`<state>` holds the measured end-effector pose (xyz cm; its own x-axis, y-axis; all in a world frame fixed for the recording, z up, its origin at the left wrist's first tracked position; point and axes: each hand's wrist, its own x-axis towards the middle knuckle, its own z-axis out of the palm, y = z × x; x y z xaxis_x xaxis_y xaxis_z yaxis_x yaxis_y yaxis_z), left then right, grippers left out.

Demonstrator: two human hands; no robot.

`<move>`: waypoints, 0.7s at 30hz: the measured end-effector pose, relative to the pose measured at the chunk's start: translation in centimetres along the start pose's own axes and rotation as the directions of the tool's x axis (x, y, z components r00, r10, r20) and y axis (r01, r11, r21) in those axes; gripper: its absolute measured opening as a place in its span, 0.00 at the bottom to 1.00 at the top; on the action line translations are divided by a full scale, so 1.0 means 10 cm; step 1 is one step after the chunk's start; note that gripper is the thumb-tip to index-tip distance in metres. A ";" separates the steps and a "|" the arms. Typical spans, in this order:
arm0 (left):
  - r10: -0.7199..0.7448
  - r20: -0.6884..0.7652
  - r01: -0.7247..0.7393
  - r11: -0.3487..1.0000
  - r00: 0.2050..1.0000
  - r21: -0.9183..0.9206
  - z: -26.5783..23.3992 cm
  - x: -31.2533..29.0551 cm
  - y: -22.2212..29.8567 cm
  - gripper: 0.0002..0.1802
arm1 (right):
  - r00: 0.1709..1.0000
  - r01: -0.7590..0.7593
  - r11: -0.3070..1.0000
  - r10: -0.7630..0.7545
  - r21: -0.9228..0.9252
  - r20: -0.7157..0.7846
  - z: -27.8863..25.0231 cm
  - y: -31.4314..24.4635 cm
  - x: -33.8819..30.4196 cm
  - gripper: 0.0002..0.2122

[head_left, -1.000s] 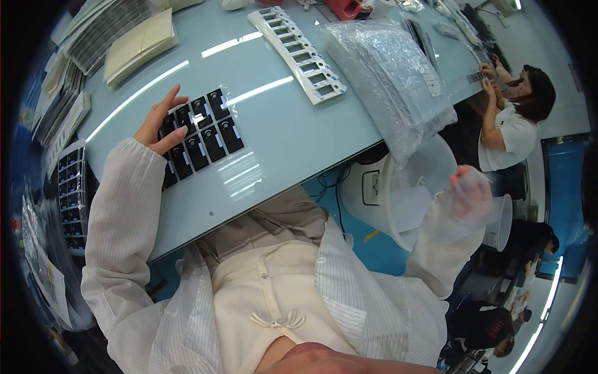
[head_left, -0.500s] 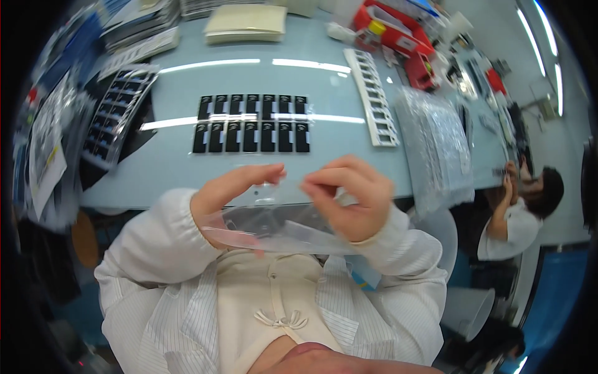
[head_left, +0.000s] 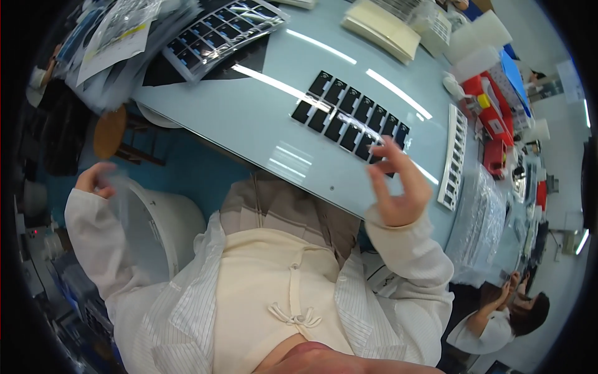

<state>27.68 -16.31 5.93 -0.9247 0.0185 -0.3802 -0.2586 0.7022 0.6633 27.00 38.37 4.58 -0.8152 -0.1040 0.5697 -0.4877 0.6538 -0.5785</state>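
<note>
My right hand [head_left: 398,187] hangs just over the near edge of the worktop [head_left: 249,118], fingers loosely curled and spread, thumb and forefinger drawn toward each other but with nothing between them that I can make out. Its fingertips sit right at the near end of the double row of small black rectangular parts [head_left: 350,115], which lie flat and glossy in two neat lines on the pale blue, shiny worktop. My left hand [head_left: 94,179] is well away from that row, out past the worktop's left edge, raised with the elbow bent and the fingers pinched lightly on a thin, clear, filmy sheet of plastic [head_left: 121,193]; the sheet is blurred, so I cannot tell its outline. It hangs just above a round white bin [head_left: 165,227] with a smooth rim.

Both arms wear a white, finely striped smock sleeve.

Beyond the black parts, to their right, lies a long white moulded tray strip [head_left: 453,156] with square pockets. Farther right of that sits a stack of clear ribbed plastic trays [head_left: 483,218]. To the left of the black parts, at the far side of the worktop, a dark tray of parts in a transparent bag [head_left: 218,31] lies flat. Behind the black row rests a cream pad of flat sheets [head_left: 380,28]. Another person [head_left: 504,318] in white sits low to the right.
</note>
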 end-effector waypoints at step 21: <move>0.173 -0.575 0.039 0.941 0.800 0.337 0.74 1.12 -2.27 0.20 | 0.602 -0.736 0.293 0.696 -0.610 -0.391 -1.05 1.29 -0.81 0.39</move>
<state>25.31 -26.75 -18.17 -0.9447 -0.2734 0.1813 -0.1855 0.9010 0.3920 30.58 55.55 -1.33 -0.7077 0.6861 0.1684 0.6476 0.7253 -0.2335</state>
